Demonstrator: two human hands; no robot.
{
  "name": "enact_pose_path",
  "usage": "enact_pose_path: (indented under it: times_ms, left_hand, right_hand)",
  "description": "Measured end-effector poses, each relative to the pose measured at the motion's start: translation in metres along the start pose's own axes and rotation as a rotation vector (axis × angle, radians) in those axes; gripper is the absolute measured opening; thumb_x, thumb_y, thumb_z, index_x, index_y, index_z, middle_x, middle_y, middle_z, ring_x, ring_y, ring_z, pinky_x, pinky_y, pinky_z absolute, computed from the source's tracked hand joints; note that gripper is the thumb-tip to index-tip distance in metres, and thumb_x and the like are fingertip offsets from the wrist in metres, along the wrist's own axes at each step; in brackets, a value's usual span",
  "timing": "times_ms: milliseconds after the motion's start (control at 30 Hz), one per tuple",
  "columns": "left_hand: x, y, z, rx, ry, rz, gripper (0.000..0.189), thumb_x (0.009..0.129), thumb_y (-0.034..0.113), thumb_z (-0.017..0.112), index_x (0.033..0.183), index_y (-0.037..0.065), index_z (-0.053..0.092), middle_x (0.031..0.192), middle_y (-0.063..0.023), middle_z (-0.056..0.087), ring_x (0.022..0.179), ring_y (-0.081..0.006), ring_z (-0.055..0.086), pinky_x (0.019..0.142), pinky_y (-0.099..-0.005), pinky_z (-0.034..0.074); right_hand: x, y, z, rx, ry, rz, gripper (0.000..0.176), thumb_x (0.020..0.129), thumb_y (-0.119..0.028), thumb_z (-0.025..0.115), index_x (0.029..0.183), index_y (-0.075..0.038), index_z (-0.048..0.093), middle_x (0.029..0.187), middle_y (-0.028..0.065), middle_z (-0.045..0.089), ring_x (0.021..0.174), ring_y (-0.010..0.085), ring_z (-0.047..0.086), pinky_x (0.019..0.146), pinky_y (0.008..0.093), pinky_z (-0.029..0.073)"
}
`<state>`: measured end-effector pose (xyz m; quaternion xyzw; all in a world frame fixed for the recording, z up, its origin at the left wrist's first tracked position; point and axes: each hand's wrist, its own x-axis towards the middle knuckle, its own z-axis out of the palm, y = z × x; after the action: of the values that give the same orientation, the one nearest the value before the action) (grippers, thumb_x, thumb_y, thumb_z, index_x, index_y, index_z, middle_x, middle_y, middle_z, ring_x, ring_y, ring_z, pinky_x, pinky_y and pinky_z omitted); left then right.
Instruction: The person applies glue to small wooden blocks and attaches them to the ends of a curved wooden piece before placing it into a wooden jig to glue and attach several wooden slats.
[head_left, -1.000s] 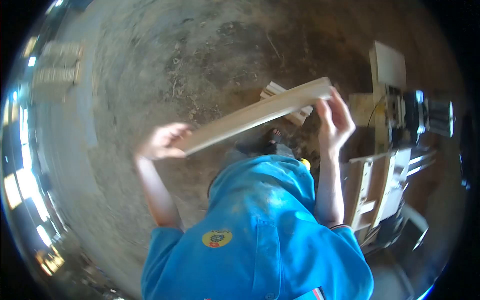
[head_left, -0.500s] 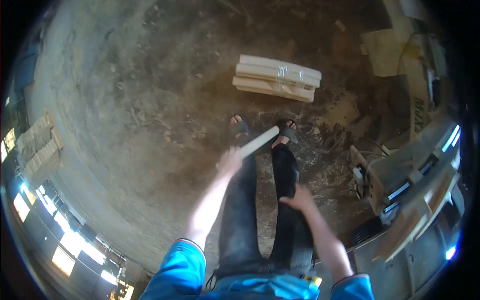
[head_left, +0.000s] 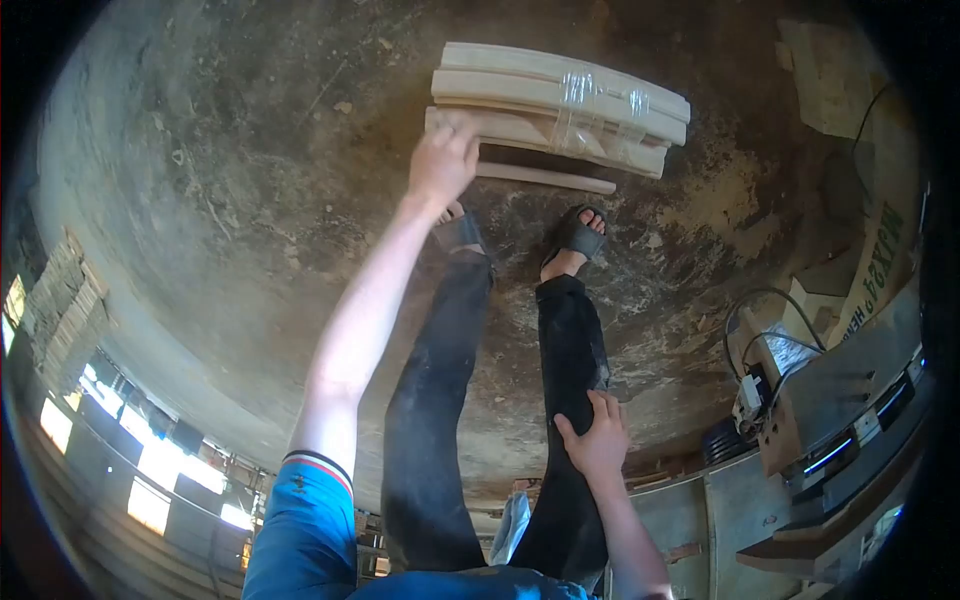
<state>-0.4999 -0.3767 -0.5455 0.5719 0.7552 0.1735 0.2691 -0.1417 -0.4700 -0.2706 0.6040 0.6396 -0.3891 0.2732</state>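
On the dusty floor (head_left: pixel 250 200), my left hand (head_left: pixel 443 160) grips a plank (head_left: pixel 550 179) beside the taped bundle (head_left: pixel 560 100); my right hand (head_left: pixel 597 440) rests flat and open on my leg (head_left: pixel 570 340).

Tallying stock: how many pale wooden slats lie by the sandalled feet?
4. Three pale wooden slats are taped together: far slat, middle slat, near slat under the left hand. A thinner loose slat lies beside them. Others may hide beneath.

A: Left hand (head_left: pixel 443 160) covered the near end of the slat bundle (head_left: pixel 600 110). Couldn't tell if the fingers (head_left: pixel 452 130) gripped it.
B: Same for the loose slat (head_left: pixel 560 180): left end was hidden behind the hand. Machine (head_left: pixel 840 400) was cropped at the right edge.
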Motion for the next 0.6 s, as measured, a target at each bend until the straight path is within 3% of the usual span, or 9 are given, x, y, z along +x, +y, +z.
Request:
enact_pose_path:
  times_ms: [33,133,233,267,300,367,500,600]
  left_hand:
    - [0.021,-0.002,-0.018,0.098,0.087,0.049,0.043,0.082,0.016,0.075,0.122,0.006,0.064,0.123,-0.0152,0.063,0.123,-0.0343,0.055,0.104,-0.0446,0.047]
    - [0.076,-0.02,-0.035,0.225,-0.056,-0.099,0.065,0.077,0.02,0.082,0.135,0.007,0.055,0.139,-0.0173,0.047,0.123,-0.0384,0.054,0.104,-0.0441,0.048]
    - [0.099,-0.017,-0.031,0.099,-0.179,-0.261,0.068,0.072,0.019,0.086,0.131,0.007,0.054,0.132,-0.0199,0.049,0.119,-0.0392,0.057,0.098,-0.0467,0.052]
    - [0.095,-0.018,-0.028,0.154,-0.111,-0.189,0.064,0.072,0.015,0.085,0.128,0.007,0.055,0.13,-0.0195,0.048,0.113,-0.039,0.062,0.091,-0.0464,0.057]
    - [0.088,-0.019,-0.026,0.15,-0.116,-0.191,0.064,0.072,0.015,0.085,0.128,0.007,0.055,0.13,-0.0195,0.048,0.113,-0.039,0.062,0.091,-0.0464,0.057]
    - [0.07,-0.024,-0.027,0.216,-0.031,-0.012,0.048,0.08,0.01,0.076,0.123,0.004,0.056,0.127,-0.0197,0.052,0.108,-0.0372,0.065,0.086,-0.0435,0.059]
    - [0.071,-0.05,-0.015,0.343,-0.027,0.152,0.046,0.08,0.008,0.073,0.123,0.004,0.058,0.121,-0.0155,0.058,0.106,-0.0343,0.065,0.09,-0.0452,0.057]
    - [0.084,-0.047,-0.018,0.524,-0.121,0.215,0.033,0.079,0.004,0.068,0.111,0.002,0.061,0.111,-0.0149,0.064,0.1,-0.0318,0.067,0.084,-0.0431,0.057]
  right_hand:
    - [0.003,-0.002,-0.001,-0.008,-0.042,0.026,0.061,0.077,-0.035,0.082,0.123,-0.002,0.061,0.126,0.0156,0.061,0.116,0.0386,0.059,0.094,0.0476,0.051]
    - [0.007,-0.004,-0.004,-0.042,-0.063,0.035,0.06,0.079,-0.036,0.08,0.125,-0.002,0.061,0.127,0.0154,0.06,0.119,0.0382,0.057,0.094,0.0479,0.051]
    - [0.008,0.0,-0.002,-0.07,-0.054,0.021,0.059,0.079,-0.036,0.08,0.124,-0.002,0.062,0.126,0.0152,0.06,0.118,0.0377,0.057,0.094,0.0479,0.051]
    - [0.008,0.001,-0.001,-0.061,-0.05,0.017,0.058,0.079,-0.036,0.08,0.123,-0.002,0.062,0.125,0.0151,0.06,0.118,0.0373,0.057,0.094,0.0479,0.052]
    - [0.009,-0.001,-0.003,-0.065,-0.054,0.021,0.058,0.079,-0.036,0.08,0.123,-0.002,0.062,0.125,0.0151,0.06,0.118,0.0373,0.057,0.094,0.0479,0.052]
    - [0.01,-0.007,-0.006,-0.065,-0.082,0.063,0.057,0.079,-0.036,0.08,0.121,-0.002,0.062,0.124,0.0141,0.061,0.116,0.0371,0.058,0.094,0.0476,0.052]
    - [0.01,0.0,-0.003,-0.066,-0.052,0.028,0.055,0.079,-0.036,0.08,0.119,-0.002,0.063,0.124,0.0129,0.061,0.116,0.0369,0.058,0.093,0.0476,0.052]
    - [0.012,-0.002,-0.005,-0.055,-0.059,0.036,0.055,0.079,-0.037,0.079,0.119,-0.003,0.063,0.123,0.0128,0.061,0.117,0.0367,0.057,0.094,0.0479,0.052]
